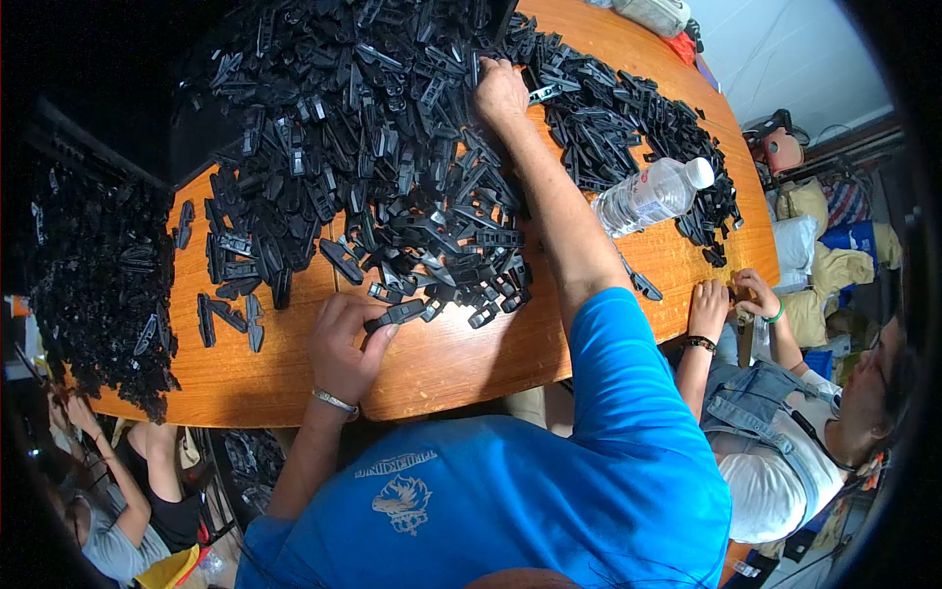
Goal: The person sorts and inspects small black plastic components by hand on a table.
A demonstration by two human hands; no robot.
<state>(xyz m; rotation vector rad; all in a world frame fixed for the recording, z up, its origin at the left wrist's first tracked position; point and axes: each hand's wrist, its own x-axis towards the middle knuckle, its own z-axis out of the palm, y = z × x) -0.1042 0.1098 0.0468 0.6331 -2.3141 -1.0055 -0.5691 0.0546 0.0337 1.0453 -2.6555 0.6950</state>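
Near the table's front edge, my left hand (345, 342) pinches a small elongated black plastic piece (396, 314) between thumb and fingers. My right arm stretches far across the table, and my right hand (501, 91) is at the far side of a large heap of similar black plastic pieces (383, 147). Its fingers are curled together down among the pieces; what they hold, if anything, is hidden. Some pieces at the heap's near edge (481, 294) show shiny or pale parts. A few loose ones, such as a black piece (255, 324), lie left of my left hand.
A clear bottle (643, 199) with a white cap lies right of my right forearm, beside another heap (599, 128). More dark pieces (98, 275) cover the table's left end. A co-worker's hands (708, 309) are at the right edge. Another person sits lower left. Sacks (829, 265) lie beyond.
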